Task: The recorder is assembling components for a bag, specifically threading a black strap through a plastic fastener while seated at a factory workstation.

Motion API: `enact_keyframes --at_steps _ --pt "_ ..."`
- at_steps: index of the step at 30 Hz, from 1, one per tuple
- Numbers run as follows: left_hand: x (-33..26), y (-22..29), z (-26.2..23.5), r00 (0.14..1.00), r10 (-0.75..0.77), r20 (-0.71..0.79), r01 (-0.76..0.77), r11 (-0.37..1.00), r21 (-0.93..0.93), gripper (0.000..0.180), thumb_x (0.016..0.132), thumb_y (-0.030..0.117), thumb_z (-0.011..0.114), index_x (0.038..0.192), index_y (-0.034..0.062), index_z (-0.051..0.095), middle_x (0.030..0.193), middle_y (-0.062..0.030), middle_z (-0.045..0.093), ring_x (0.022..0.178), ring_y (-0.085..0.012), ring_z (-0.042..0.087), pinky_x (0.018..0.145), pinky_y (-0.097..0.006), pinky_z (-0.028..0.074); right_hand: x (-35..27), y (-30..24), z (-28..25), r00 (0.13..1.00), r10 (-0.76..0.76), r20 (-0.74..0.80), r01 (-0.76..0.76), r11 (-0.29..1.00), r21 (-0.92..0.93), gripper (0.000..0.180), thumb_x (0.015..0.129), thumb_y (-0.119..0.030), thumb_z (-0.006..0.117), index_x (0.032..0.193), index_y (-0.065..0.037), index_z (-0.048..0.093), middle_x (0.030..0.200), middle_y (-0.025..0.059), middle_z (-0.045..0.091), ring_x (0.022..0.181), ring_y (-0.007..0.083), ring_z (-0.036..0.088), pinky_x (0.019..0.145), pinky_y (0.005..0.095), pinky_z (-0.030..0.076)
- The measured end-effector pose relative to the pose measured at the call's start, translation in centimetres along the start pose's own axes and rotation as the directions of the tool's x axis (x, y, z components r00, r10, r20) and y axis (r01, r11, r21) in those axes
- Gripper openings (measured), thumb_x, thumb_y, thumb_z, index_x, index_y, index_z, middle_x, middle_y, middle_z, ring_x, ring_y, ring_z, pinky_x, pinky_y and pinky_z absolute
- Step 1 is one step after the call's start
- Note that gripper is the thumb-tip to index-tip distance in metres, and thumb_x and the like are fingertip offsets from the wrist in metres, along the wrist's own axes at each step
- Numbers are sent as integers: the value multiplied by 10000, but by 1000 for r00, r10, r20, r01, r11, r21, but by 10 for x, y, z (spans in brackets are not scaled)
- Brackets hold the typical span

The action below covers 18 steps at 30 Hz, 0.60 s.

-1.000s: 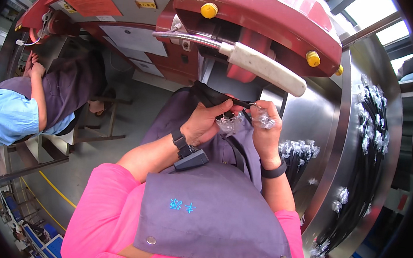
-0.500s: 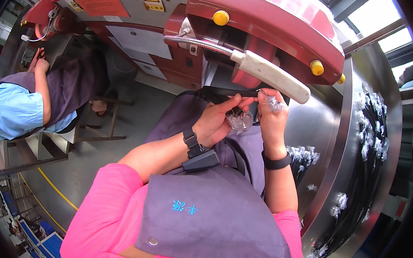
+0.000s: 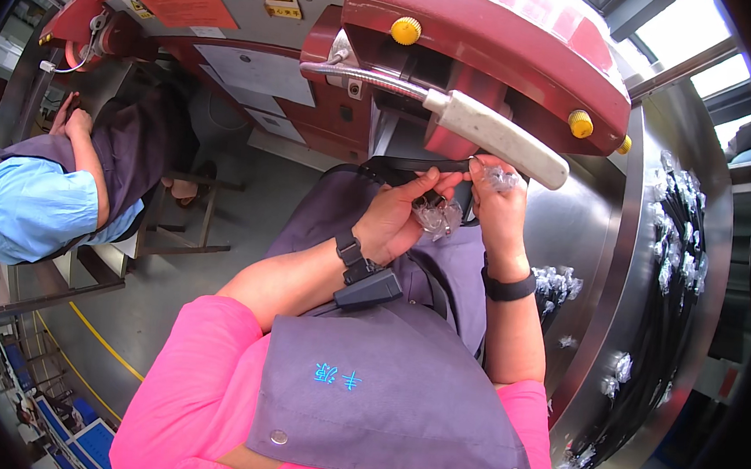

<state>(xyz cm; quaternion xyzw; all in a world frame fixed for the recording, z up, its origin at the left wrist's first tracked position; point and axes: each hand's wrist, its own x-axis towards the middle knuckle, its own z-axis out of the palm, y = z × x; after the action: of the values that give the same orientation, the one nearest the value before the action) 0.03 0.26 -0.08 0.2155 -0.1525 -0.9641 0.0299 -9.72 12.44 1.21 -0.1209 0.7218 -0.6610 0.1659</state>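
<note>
A black strap [image 3: 407,163] is stretched between my two hands, just below the red machine head. My left hand [image 3: 387,222] pinches it with thumb and fingers, and a clear plastic wrapping [image 3: 438,219] around a shiny metal piece hangs by those fingertips. Closed on the strap's right end is my right hand [image 3: 503,211], with another bit of clear plastic [image 3: 503,180] at its fingers. What lies inside that second wrapping cannot be made out. A pale handle-like block [image 3: 498,137] on the machine hangs right above my right hand.
The red machine [image 3: 487,54] with yellow knobs fills the far side. On the right, a metal tray [image 3: 601,340] borders several black straps [image 3: 668,275] with plastic-wrapped ends. More wrapped straps [image 3: 556,288] lie beside my right forearm. At left sits a co-worker [image 3: 43,199] in blue.
My hands keep nearly the same hold on the strap; the right one has shifted very slightly. The co-worker at the left has moved a little.
</note>
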Motion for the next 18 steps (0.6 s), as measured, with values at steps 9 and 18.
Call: enact_keyframes --at_steps 9,18 --pt "3 -1 -1 1000 -15 -14 15 1000 -2 325 941 187 611 1141 -68 592 1075 -115 661 877 -139 622 818 -285 518 1 -1 1 1000 6 -4 -6 1000 15 140 914 -166 655 994 -57 619 690 -31 590 489 7 395 419 186 266" --pt "6 -2 7 1000 -16 -12 16 1000 -3 291 937 154 613 1134 -60 589 1108 -150 658 882 -143 625 830 -295 523 -4 -4 -2 998 33 -45 -28 993 117 138 920 -154 640 1013 -56 611 646 -53 520 500 9 395 417 181 267"
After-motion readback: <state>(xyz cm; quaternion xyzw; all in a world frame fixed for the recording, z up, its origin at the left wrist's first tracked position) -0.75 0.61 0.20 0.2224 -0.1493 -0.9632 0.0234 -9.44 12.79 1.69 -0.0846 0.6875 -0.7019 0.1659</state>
